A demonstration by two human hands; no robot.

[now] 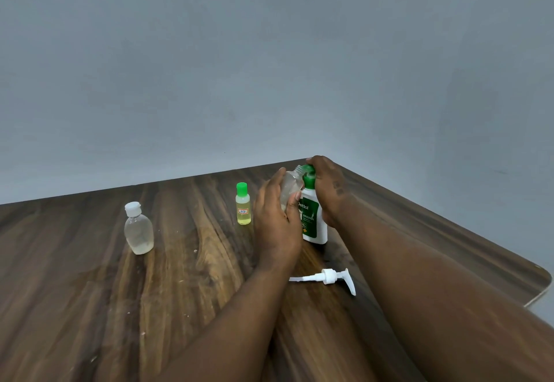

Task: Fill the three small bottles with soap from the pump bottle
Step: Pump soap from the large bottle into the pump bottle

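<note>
My left hand (275, 219) grips a small clear uncapped bottle (290, 185), tilted so its threaded neck leans against the green neck of the white and green pump bottle (313, 219). My right hand (326, 183) is curled over that bottle's green top and holds it; its base stands on the table. The white pump head (329, 276) lies unscrewed on the table in front of it. A small green-capped bottle (242, 204) with yellow liquid stands just left of my left hand. A clear bottle with a white cap (138, 228) stands far left, a little liquid at its bottom.
Everything sits on a dark wooden table (90, 306) whose rounded right corner (539, 285) is close to my right forearm. A plain grey wall rises behind the far edge.
</note>
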